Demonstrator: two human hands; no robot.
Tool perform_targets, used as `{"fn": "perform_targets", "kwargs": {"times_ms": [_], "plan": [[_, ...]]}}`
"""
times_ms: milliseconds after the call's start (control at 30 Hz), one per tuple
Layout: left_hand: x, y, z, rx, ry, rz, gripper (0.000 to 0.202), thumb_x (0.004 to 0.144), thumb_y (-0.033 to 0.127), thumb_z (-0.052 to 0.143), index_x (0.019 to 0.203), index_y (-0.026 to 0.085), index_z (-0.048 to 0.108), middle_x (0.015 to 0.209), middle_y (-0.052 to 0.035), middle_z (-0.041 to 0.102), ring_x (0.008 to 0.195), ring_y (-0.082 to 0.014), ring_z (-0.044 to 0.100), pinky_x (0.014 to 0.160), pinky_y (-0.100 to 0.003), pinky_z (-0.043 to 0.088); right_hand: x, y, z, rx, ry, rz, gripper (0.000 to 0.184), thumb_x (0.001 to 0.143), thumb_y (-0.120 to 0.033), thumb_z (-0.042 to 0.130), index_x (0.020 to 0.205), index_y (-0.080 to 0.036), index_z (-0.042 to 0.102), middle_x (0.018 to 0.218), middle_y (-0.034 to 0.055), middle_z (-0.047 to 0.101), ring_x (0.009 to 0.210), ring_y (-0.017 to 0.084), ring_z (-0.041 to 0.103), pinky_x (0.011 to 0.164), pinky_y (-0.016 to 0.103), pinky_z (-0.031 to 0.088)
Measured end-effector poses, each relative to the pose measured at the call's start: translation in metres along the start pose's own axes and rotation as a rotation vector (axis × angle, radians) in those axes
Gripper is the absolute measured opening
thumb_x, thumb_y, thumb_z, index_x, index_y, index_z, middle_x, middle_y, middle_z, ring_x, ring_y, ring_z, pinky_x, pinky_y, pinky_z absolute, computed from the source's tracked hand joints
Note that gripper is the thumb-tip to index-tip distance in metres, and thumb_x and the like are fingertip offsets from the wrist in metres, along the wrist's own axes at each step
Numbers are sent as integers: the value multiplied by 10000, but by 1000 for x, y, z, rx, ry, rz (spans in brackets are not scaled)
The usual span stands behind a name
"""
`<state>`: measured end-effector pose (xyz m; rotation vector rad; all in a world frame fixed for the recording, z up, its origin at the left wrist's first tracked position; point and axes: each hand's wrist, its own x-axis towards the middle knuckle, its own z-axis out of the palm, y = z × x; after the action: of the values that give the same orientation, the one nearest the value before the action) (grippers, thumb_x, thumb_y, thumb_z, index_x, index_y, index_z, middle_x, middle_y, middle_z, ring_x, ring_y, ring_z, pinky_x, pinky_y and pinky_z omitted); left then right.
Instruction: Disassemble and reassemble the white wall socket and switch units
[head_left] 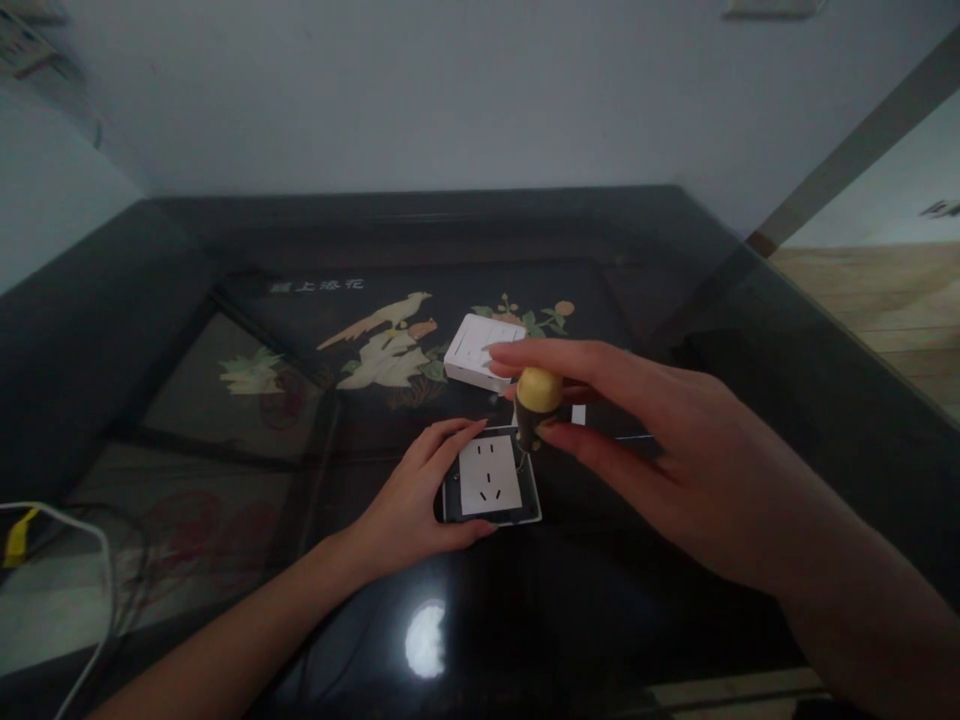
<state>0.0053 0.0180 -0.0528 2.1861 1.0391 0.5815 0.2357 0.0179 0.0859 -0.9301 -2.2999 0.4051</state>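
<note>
A wall socket [489,475] with a white face and a dark surround lies flat on the glossy black table. My left hand [424,490] grips it from the left, thumb along the near edge and fingers at the far edge. In my right hand [600,400] is a screwdriver [539,392] with a yellow and black handle, held upright between thumb and fingers. Its shaft points down at the socket's right side; the tip is too small to make out. Just behind the socket sits a white square box [480,350], partly hidden by my right fingers.
The black table [600,620] bears an inlaid bird and flower picture [382,340]. A small white piece [578,414] shows behind my right hand. At the left edge runs a white cable [105,570] near a yellow tag [19,538]. A pale wall [412,100] stands behind the table.
</note>
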Motion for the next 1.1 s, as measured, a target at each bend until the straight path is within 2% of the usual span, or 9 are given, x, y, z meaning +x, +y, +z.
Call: {"fn": "perform_targets", "kwargs": {"times_ms": [133,233,367,500,700,800,900,1000,1100], "plan": [[1,1,0,-14,-5,-1,857,761,441,737,1469,281,282,1422,-131,368,1344,-394,364,1104,-606,352,1,3,14,-64,129,-23,344,841,-260,696,1173,-218,615,1117,63,656,1014,208,645,875,334,564],[1,2,-1,-21,1,-3,858,762,442,736,1470,286,277,1426,-130,366,1337,-392,369,1105,-605,350,2,4,22,-123,248,-13,312,824,-232,713,1128,-237,647,1001,50,648,901,197,652,795,334,582],[1,2,-1,-26,-1,9,849,760,423,738,1463,304,276,1425,-125,365,1325,-375,386,1101,-596,357,3,4,13,-37,159,59,393,858,-95,617,1219,-251,608,1083,34,681,978,178,663,862,331,570],[1,3,-1,-27,-2,16,843,760,391,742,1459,291,282,1422,-128,368,1329,-365,388,1103,-579,359,4,6,6,85,44,93,467,869,-93,589,1308,-249,550,1262,40,651,1082,187,646,901,342,558],[1,4,-2,-26,21,18,845,745,409,761,1448,266,314,1417,-132,384,1326,-343,400,1110,-554,366,4,6,19,78,173,37,449,834,-105,641,1261,-235,589,1155,54,669,1049,187,633,892,333,558],[2,5,-2,-44,11,6,848,743,406,766,1449,252,323,1429,-134,381,1335,-333,399,1116,-542,362,5,6,16,243,143,144,545,838,-58,599,1344,-235,497,1236,52,651,1049,167,652,877,313,567],[2,6,-3,-93,0,-10,881,728,476,775,1451,240,332,1426,-140,390,1339,-339,396,1119,-553,354,6,10,11,467,196,190,504,816,-66,642,1280,-193,489,1104,48,695,1000,164,682,840,296,583],[2,8,-9,-151,55,14,750,814,501,689,1438,242,364,1436,-136,397,1357,-329,383,1134,-556,331,8,16,9,573,251,179,424,790,-75,682,1169,-201,537,1064,34,688,983,163,681,811,282,596],[6,19,-24,-151,205,54,473,926,380,575,1371,269,460,1396,-104,473,1330,-284,430,1133,-521,348,9,19,14,554,243,196,394,775,-92,709,1134,-220,607,1149,31,651,1001,157,656,786,255,603]]}}
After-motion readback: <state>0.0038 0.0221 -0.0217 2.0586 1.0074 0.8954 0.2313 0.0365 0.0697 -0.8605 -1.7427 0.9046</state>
